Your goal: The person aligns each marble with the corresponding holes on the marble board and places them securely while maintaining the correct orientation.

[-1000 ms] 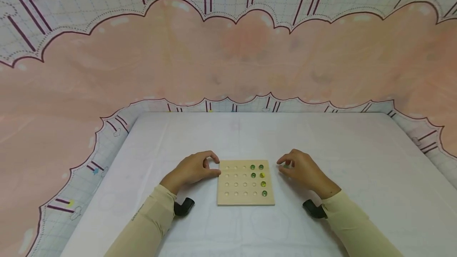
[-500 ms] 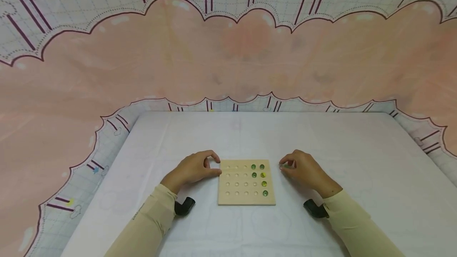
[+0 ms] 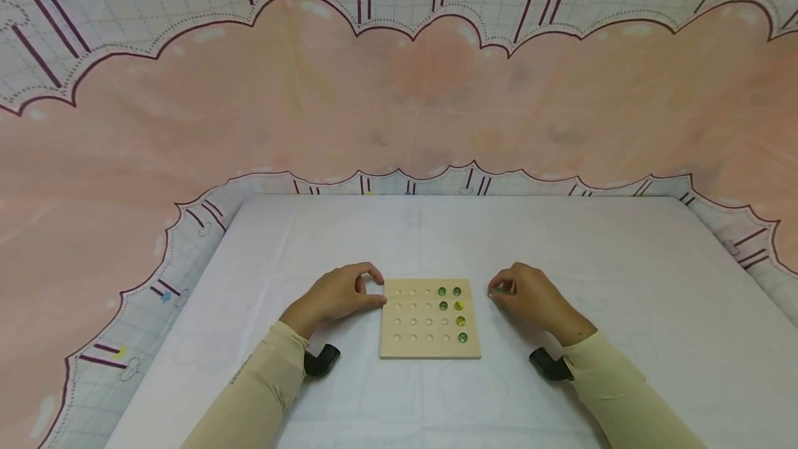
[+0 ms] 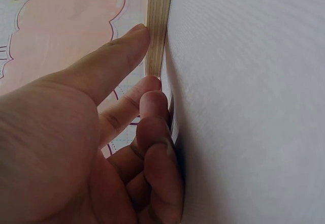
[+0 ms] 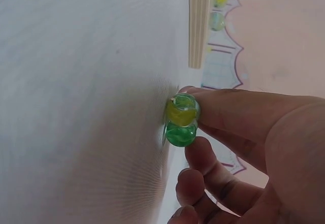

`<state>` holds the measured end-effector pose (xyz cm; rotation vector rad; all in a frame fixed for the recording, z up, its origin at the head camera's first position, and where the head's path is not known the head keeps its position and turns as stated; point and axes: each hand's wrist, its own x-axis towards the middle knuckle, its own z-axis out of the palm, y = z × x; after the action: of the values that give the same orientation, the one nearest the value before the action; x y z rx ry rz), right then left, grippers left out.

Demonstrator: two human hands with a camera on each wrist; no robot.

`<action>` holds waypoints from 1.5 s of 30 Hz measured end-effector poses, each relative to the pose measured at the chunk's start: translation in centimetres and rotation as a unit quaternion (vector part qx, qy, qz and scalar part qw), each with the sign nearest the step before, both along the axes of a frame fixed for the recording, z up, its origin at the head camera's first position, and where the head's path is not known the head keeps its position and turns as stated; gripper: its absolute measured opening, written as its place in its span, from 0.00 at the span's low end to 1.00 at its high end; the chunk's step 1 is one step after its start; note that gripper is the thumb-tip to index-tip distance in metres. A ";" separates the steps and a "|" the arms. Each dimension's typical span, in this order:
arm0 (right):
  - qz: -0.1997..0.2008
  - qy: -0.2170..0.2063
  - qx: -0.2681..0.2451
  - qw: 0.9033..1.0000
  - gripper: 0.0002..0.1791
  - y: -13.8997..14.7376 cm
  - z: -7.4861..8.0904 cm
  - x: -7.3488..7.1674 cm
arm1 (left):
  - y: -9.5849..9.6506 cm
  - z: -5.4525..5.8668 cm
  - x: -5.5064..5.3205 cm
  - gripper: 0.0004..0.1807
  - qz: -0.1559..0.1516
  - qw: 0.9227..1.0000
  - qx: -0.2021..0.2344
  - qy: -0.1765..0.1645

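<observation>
A pale wooden board [image 3: 404, 330] with rows of round hollows lies flat on the table. Green and yellow glass marbles fill its rightmost column, and two more green ones sit in the column beside it, towards the far edge. At the board's left edge, thumb and forefinger of my left hand [image 3: 337, 294] touch the wood, with the other fingers bent under the palm. Right of the board, apart from it, my right hand [image 3: 530, 296] holds marbles at its fingertips. In the right wrist view these are a clear-and-yellow marble [image 5: 183, 113] and a green marble [image 5: 181, 134], close together.
White cloth covers the table [image 3: 436, 407]. A peach-coloured printed curtain [image 3: 399, 102] hangs behind it and along the sides. Each wrist carries a black camera, the left camera [image 3: 321, 362] and the right camera [image 3: 550, 366].
The right thumb and forefinger have drawn closer together, and a marble now shows at their tips. My left hand and the marbles on the board stay in place.
</observation>
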<state>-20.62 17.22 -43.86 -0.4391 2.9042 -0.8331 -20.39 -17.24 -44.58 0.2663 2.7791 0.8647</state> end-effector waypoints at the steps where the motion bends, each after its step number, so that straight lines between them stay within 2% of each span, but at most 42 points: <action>1: -0.001 -0.001 0.001 1.000 0.06 0.0 0.0 0.0 | 0.0 0.0 0.0 0.17 0.000 1.000 0.001 0.000; 14: -0.012 -0.013 0.000 1.000 0.06 -0.5 0.4 0.3 | 0.0 0.1 0.1 0.17 0.004 1.000 0.003 -0.005; 29: 0.046 0.021 -0.006 0.999 0.06 -1.8 1.5 1.8 | 0.0 0.1 0.3 0.17 0.007 1.000 0.004 -0.004; 45: 0.060 0.010 -0.026 0.998 0.06 -3.8 1.7 2.6 | 0.0 0.0 0.2 0.17 0.004 1.000 0.005 -0.001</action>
<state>-18.05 13.41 -42.15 -0.6225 2.8452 -0.8940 -20.23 -17.23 -44.58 0.2548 2.7767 0.8794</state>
